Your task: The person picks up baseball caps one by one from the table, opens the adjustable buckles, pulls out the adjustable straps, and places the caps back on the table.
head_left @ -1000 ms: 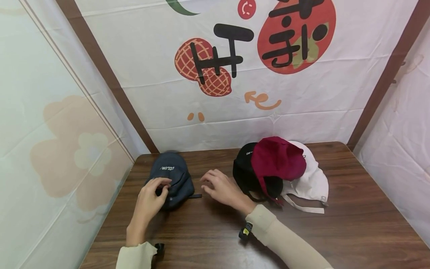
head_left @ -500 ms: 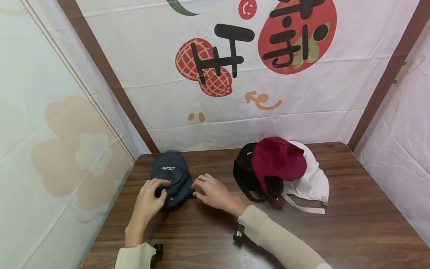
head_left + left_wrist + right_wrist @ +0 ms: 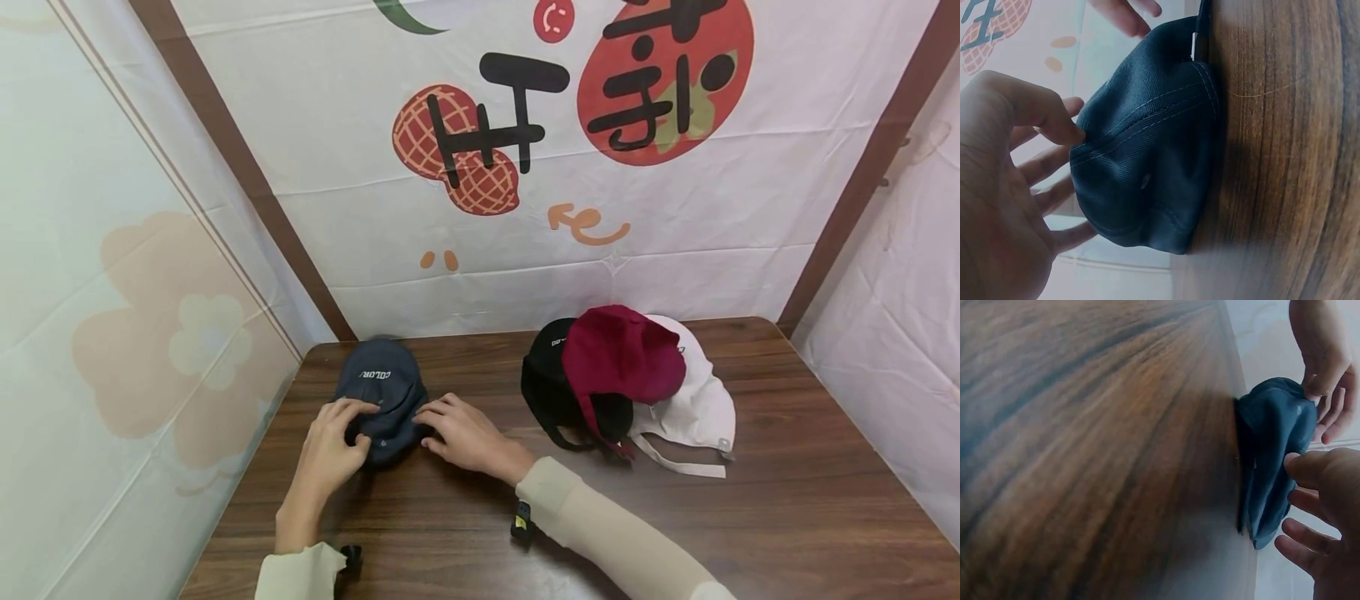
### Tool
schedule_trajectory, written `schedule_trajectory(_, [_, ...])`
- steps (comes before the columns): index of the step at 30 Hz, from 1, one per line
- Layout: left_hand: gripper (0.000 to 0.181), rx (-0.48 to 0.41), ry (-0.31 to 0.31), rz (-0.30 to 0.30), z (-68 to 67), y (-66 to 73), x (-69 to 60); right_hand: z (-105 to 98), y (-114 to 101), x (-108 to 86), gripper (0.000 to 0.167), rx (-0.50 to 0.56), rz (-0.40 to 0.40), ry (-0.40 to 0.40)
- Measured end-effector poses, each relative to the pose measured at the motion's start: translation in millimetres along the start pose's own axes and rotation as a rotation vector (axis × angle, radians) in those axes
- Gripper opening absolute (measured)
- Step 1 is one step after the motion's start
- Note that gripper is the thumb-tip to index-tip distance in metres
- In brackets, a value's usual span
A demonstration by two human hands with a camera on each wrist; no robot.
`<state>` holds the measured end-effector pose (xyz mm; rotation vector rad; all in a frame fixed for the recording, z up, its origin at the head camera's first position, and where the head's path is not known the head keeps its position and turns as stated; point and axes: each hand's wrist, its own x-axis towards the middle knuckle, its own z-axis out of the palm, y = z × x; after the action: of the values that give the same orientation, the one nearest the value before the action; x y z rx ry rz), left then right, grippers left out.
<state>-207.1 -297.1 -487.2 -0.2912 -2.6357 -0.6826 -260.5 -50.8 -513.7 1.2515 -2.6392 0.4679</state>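
Observation:
A navy baseball cap (image 3: 378, 375) with white lettering lies at the back left of the table, its crown creased. Over its near left side is my left hand (image 3: 330, 442), thumb apart from the loosely bent fingers. In the left wrist view, the thumb (image 3: 1063, 125) of that hand touches the crown and the other fingers spread along its far side. My right hand (image 3: 465, 433) is at the cap's right side, fingers slightly bent and spread. From the right wrist view, its thumb (image 3: 1307, 467) meets the cap's fabric. Neither hand visibly grips the cap.
To the right, a maroon cap (image 3: 622, 354) lies over a black cap (image 3: 536, 387) and a white cap (image 3: 708, 404), whose strap trails toward the front. A brown wooden table (image 3: 465, 533) bears them all. White printed cloth walls (image 3: 360, 250) enclose the back and sides.
My right hand has moved left from the gap between the caps to the navy cap's right side, covering its strap. The left hand has barely moved.

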Motion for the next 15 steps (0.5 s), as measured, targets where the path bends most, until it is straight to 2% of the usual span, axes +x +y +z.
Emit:
schedule_trajectory(9, [0.037, -0.001, -0.063, -0.092, -0.2, -5.6, -3.8, 14.8, -2.0, 0.4, 0.036, -0.065, -0.038, -0.030])
schedule_trajectory(15, [0.024, 0.000, -0.056, -0.105, -2.2, -5.5, -4.9, 19.0, -3.7, 3.2, 0.028, -0.073, -0.042, -0.023])
